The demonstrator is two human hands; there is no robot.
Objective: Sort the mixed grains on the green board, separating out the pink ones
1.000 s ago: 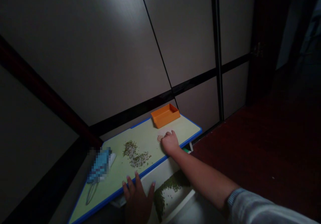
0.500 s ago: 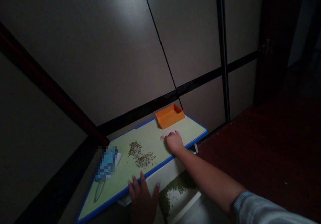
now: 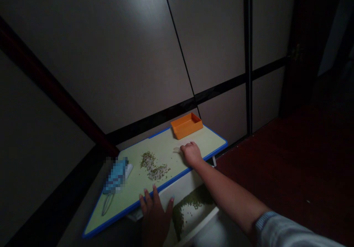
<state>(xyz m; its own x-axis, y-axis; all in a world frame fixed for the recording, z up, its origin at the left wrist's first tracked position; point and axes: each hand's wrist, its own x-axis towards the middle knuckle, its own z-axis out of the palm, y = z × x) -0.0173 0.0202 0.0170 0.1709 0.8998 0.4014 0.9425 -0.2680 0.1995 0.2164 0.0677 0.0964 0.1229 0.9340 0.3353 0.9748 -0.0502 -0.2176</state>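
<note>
My right hand (image 3: 190, 154) is closed at the tabletop. A small pale, see-through piece (image 3: 176, 150) sticks out to the left from its fingers; its kind cannot be made out. My left hand (image 3: 155, 210) has its fingers spread, with the tips at the blue front edge of the pale yellow tabletop (image 3: 124, 206). Between the hands, slightly farther back, lies a loose patch of small green and pale grains (image 3: 155, 166). Behind my right hand stands an orange open tray (image 3: 188, 130).
Below the tabletop's front edge an open white drawer (image 3: 203, 226) holds more green grains (image 3: 178, 217). A blue item (image 3: 116, 177), partly blurred out, lies at the left with a thin loop (image 3: 107, 203). Large wardrobe-like panels (image 3: 132, 55) stand behind the table.
The pale piece shows more clearly left of my right hand, whose pointing finger is now curled in. My left hand stays at the edge. The whole view has shifted slightly.
</note>
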